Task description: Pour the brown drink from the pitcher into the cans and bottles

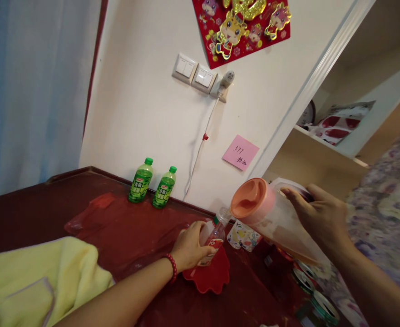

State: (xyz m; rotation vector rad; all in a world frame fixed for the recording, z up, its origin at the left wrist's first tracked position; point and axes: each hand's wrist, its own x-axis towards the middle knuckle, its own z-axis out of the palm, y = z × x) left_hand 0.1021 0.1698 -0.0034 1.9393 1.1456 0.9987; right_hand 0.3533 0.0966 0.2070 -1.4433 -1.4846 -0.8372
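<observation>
My left hand (190, 247), with a red bead bracelet at the wrist, is wrapped round a clear bottle (216, 238) with a red label and an uncapped mouth. The bottle stands over a red scalloped dish (209, 278). My right hand (322, 215) grips the handle of a translucent pitcher (284, 222) with an orange lid. The pitcher is tilted to the left, its lid beside the bottle's mouth. Whether any liquid is flowing between them is too small to tell.
Two green bottles (140, 181) stand against the wall. A yellow cloth (43, 277) lies at the front left. Patterned cups (242, 236) are behind the pitcher, and several cans (324, 306) stand at the right. A white cord (200, 150) hangs from a socket.
</observation>
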